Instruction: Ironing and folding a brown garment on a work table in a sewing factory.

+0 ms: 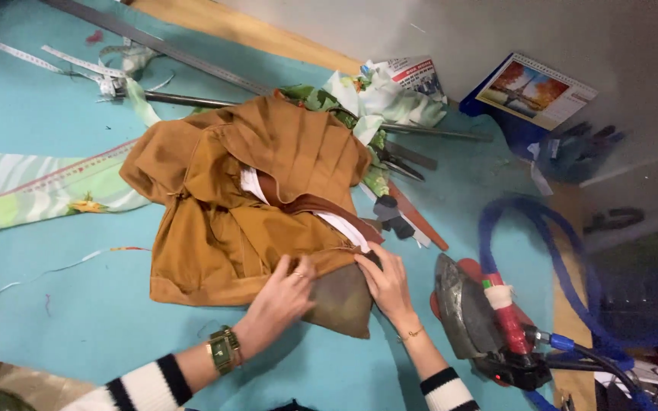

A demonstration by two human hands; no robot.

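A teal work table (pixel 55 304) fills most of the frame. One brown garment (pixel 245 198) lies crumpled at centre frame, heaped in folds, with a white inner band showing near its middle and a darker brown lining beside it. Its lower right corner lies over a dark grey-brown padded cushion (pixel 344 301), lower centre.

Both hands work at that corner. The left hand (pixel 287 293), fingers spread and flat, presses on the garment's hem where it meets the cushion; it grips nothing. A ring shows on one finger, and one green-faced wristwatch (pixel 225 350) sits on the wrist above a black-and-white striped sleeve. The right hand (pixel 386 281) lies just beside it, fingers half curled, fingertips pinching the fabric edge at the top of the cushion; a thin bracelet shows at the wrist. The two hands are close but not touching.

One pale green printed fabric strip (pixel 32 190) lies at left of frame, and more of the same cloth is bunched at upper centre. One iron (pixel 466 308) stands on its side at lower right, soleplate facing the hands, with a blue hose (pixel 496 221) looping behind it. One long metal ruler (pixel 161 46) crosses the upper left. One pair of scissors (pixel 401 164) lies right of the garment. One calendar (pixel 535 90) leans at upper right.
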